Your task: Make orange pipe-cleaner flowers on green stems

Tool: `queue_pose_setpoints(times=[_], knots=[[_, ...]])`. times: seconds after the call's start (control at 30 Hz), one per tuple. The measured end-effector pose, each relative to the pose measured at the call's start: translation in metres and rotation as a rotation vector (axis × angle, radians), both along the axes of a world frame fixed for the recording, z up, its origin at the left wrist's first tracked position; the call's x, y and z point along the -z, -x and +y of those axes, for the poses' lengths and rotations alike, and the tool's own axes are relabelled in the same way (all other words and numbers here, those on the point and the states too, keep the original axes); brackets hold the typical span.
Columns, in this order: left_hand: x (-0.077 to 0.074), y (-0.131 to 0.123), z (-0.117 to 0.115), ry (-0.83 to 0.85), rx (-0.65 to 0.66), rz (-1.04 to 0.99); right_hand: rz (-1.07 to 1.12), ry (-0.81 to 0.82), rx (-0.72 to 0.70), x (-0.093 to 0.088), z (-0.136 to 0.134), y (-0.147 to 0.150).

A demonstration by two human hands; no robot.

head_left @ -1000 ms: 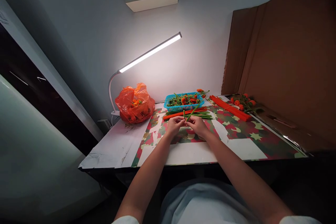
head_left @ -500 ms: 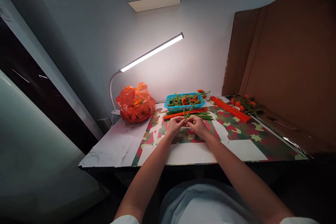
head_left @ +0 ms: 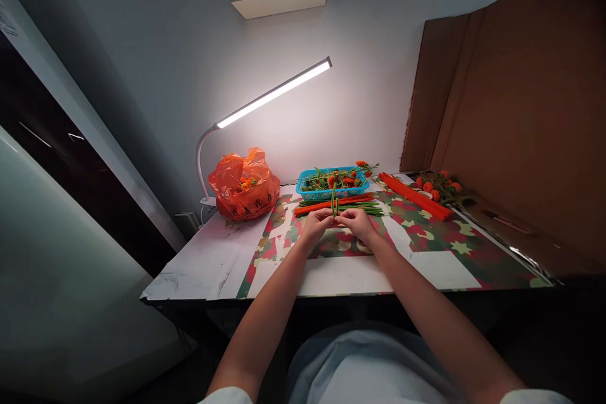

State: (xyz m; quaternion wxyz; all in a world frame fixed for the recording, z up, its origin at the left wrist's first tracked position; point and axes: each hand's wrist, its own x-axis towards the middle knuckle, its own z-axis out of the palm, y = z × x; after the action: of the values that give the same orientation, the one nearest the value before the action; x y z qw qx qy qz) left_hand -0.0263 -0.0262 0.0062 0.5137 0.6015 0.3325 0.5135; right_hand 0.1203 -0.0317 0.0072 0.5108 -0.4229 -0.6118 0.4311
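Note:
Between my fingertips, a green pipe cleaner (head_left: 334, 203) stands upright, bent back on itself near its lower end. My left hand (head_left: 318, 222) pinches it from the left, and my right hand (head_left: 355, 222) pinches it from the right, the fingertips nearly touching. Just behind the hands lie green pipe cleaners (head_left: 374, 209) and a bundle of orange-red pipe cleaners (head_left: 310, 209), side by side on the table. Beyond them sits a blue basket (head_left: 307, 192) holding orange flowers with green stems (head_left: 348, 181).
An orange plastic bag (head_left: 249, 199) with orange flowers inside stands at the left, below a lit desk lamp (head_left: 274, 93). Rightward lie more orange-red pipe cleaners (head_left: 414, 196) and pompom-like orange flowers (head_left: 428, 187). A cardboard sheet (head_left: 511, 120) walls the right side; a shelf (head_left: 279, 3) hangs above.
The long part of the green pipe cleaner has swung from leaning right to upright, lying close alongside its short end. Both hands keep nearly the same place.

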Motion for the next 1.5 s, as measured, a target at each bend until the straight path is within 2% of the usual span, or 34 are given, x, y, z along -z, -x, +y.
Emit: queue_pose_setpoints(times=[0.27,0.47,0.63,0.87,1.0,1.07,1.17,1.27,1.33,1.4,1.5], knots=[[-0.003,0.001,0.000,0.045,-0.057,-0.081,-0.222,-0.433,0.134,0.000,-0.009,0.004],[0.003,-0.004,0.002,0.080,-0.142,-0.163,-0.245,-0.553,0.135,0.003,-0.007,0.008],[0.007,-0.007,0.004,0.073,-0.194,-0.208,-0.232,-0.574,0.190,0.005,-0.006,0.012],[0.005,-0.005,0.002,-0.004,-0.143,-0.220,-0.104,-0.456,0.345,0.005,-0.007,0.015],[0.007,-0.006,0.003,-0.074,-0.194,-0.175,0.015,-0.253,0.347,0.009,-0.005,0.020],[0.008,-0.008,0.002,-0.165,-0.284,-0.128,0.146,-0.090,0.285,0.011,-0.003,0.023],[0.006,-0.011,-0.002,-0.362,-0.428,0.010,0.360,0.194,0.099,0.009,0.000,0.025],[0.003,-0.013,-0.006,-0.494,-0.464,0.120,0.528,0.486,-0.096,0.003,0.001,0.023],[0.003,-0.014,-0.007,-0.507,-0.467,0.129,0.611,0.609,-0.165,0.000,-0.001,0.021],[0.004,-0.013,-0.005,-0.453,-0.486,0.084,0.634,0.596,-0.135,-0.002,-0.005,0.020],[0.007,-0.012,0.001,-0.242,-0.492,-0.056,0.496,0.330,0.049,-0.001,-0.009,0.021]])
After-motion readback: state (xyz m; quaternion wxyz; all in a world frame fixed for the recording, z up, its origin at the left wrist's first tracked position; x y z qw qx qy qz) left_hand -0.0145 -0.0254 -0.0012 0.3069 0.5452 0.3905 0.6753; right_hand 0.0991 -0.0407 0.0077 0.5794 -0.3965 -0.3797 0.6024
